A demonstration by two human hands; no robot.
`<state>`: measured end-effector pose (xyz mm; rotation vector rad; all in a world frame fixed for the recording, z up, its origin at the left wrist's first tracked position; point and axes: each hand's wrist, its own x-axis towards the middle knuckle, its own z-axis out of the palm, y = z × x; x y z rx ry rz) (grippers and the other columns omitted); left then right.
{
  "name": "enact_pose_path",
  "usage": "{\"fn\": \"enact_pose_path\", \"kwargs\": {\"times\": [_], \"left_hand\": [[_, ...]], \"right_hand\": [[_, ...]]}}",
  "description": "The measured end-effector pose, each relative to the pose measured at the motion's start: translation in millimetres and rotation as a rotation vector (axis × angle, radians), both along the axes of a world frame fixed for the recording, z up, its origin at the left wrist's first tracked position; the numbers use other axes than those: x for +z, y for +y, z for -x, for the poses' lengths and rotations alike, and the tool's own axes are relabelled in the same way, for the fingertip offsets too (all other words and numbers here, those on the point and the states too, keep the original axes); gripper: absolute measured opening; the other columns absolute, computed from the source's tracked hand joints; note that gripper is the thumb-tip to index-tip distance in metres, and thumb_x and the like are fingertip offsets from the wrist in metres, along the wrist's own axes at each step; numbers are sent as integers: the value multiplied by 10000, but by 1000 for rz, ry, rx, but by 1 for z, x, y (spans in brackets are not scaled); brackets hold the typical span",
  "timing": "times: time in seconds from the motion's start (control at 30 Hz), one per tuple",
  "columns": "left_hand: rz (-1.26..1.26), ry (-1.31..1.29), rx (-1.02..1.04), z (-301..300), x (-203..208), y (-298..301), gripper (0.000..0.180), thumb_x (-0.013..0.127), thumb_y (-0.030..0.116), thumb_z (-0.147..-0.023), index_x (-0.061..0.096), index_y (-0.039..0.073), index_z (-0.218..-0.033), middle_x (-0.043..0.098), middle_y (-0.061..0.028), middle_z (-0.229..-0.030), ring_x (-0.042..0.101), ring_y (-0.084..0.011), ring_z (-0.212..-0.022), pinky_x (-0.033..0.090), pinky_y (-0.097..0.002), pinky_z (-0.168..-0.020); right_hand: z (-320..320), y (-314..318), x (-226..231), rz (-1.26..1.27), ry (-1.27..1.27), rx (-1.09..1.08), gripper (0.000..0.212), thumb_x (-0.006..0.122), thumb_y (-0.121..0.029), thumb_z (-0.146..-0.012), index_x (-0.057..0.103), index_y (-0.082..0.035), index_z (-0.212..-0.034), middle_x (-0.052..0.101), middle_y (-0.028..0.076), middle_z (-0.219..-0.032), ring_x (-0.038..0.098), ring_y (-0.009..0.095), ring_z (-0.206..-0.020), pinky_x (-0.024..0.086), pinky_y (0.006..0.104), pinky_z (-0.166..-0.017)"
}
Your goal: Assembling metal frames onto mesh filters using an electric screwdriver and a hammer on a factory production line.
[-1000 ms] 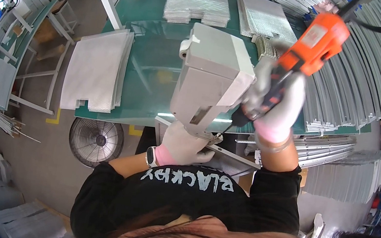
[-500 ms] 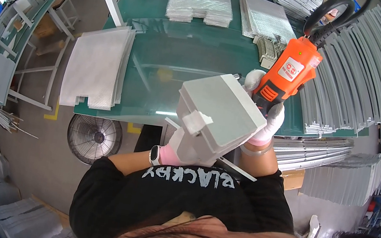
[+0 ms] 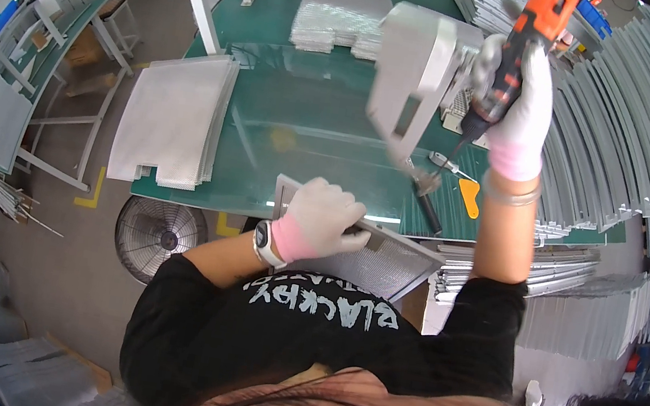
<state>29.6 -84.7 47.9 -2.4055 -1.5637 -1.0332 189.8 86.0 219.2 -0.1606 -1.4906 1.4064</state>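
Observation:
My right hand, in a white glove with a pink cuff, is wrapped round an orange and black power screwdriver, its bit pointing down over the table. Just left of it stands a pale grey box-shaped housing with a slot, tilted and blurred. Whether my right fingers touch it, I cannot tell. Close to my body, my gloved left hand is closed at the upper edge of a grey framed mesh panel, which slants below the table's front edge. Part of the panel is hidden behind that hand.
On the green table lie a black-handled tool, a small screwdriver and a yellow scraper. Mesh sheets are stacked at the left, more at the back. Long metal strips fill the right. A fan stands on the floor.
The grey housing has gone from my left hand to the table's back right. My right hand has moved up and away with the power screwdriver. My left hand is now at the mesh panel.

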Motion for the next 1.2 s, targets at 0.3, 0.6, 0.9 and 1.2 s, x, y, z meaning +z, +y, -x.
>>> {"fn": "enact_pose_path", "kwargs": {"times": [0.3,0.6,0.9,1.2], "left_hand": [[265,93,354,105,53,131,388,596,452,-818,681,74,-804,687,-138,-784,672,-324,-785,518,-431,-728],[318,122,418,118,50,156,423,581,483,-822,706,80,-847,698,-149,-823,678,-328,-804,529,-414,-749],[-166,332,-39,11,108,50,273,666,363,-759,599,101,-720,578,-84,-679,573,-258,-650,421,-405,-666],[-570,133,-8,72,92,-12,572,689,182,-696,557,13,-1226,533,-199,-1292,491,-434,-1205,346,-602,-1044]], "right_hand": [[-36,78,64,-864,-401,-960,674,651,-215,-927,320,-24,-1482,597,116,-1172,588,194,-1015,463,303,-922],[-59,43,57,-1143,-465,-1101,787,691,-174,-882,254,21,-1507,521,249,-1330,558,305,-1185,432,373,-1018],[-62,-96,-15,-1218,-1057,-548,655,742,-221,-711,492,-12,-1281,626,180,-968,606,372,-969,505,443,-780],[-222,-159,-12,-1003,-940,-1032,730,657,-21,-852,333,-46,-1505,650,177,-1224,718,239,-910,556,338,-735]]}}
